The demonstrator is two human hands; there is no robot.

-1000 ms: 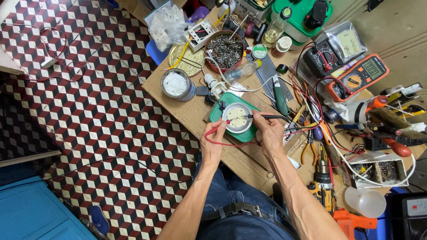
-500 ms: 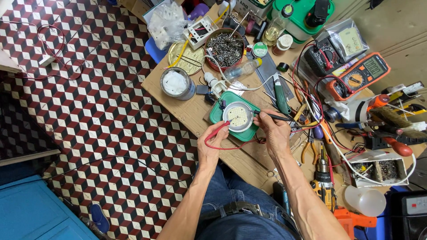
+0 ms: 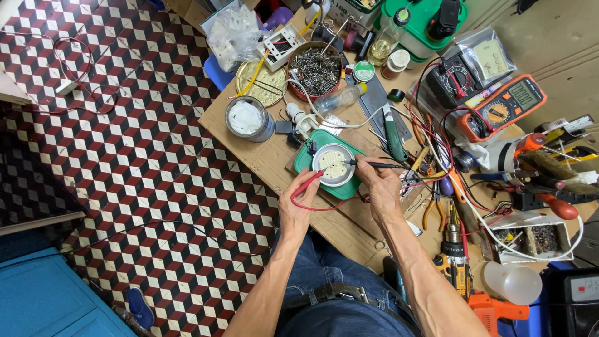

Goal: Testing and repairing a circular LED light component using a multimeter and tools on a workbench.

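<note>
A round white lamp plate with a yellow chip panel (image 3: 334, 165) lies on a green tray (image 3: 303, 159) near the workbench's front edge. My left hand (image 3: 298, 209) pinches a red test probe (image 3: 307, 185) whose tip touches the plate's left side; its red lead loops below. My right hand (image 3: 379, 184) holds a black test probe (image 3: 374, 165) like a pen, tip resting on the plate's right rim. Both forearms reach up from my lap.
An orange multimeter (image 3: 504, 107) and a black meter (image 3: 454, 80) sit at the right among tangled leads. A bowl of screws (image 3: 317, 64), a tin (image 3: 248, 118), pliers (image 3: 430, 209), a drill (image 3: 458, 268) and a bulb (image 3: 515, 282) crowd the bench. Tiled floor lies left.
The red probe tip has come up onto the plate's left side and the black probe onto its right rim. My head has shifted slightly, so the bench sits a little differently in view.
</note>
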